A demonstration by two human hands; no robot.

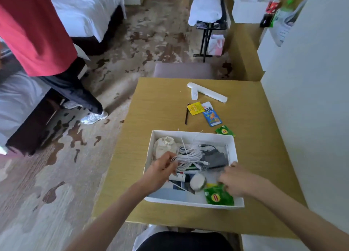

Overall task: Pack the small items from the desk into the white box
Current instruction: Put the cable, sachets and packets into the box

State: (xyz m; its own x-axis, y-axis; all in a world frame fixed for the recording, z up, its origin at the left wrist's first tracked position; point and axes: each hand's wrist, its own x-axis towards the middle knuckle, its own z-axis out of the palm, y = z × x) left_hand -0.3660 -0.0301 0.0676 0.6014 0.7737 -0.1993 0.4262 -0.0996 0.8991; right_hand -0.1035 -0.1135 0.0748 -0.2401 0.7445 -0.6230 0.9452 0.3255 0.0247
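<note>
Head view: left hand (160, 172) pinches white cable (187, 157) in white box (217, 135), right hand (239, 180) grip unclear; far packets (211, 114) likely next.

From the white cardboard box (190, 134), I see bare tan wooden desk (132, 146) open at nine o'clock; a thin black pencil (186, 114) and blue printed packet (211, 115) lie at twelve (just beyond its rim); a pale wall (302, 118) closes three o'clock.

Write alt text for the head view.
A person's left hand holds a coiled white cable in an open white box on a tan desk; the blurred right hand is at a green tea packet in the box. A pencil, yellow packet, blue packet and white bar lie on the desk beyond.
</note>
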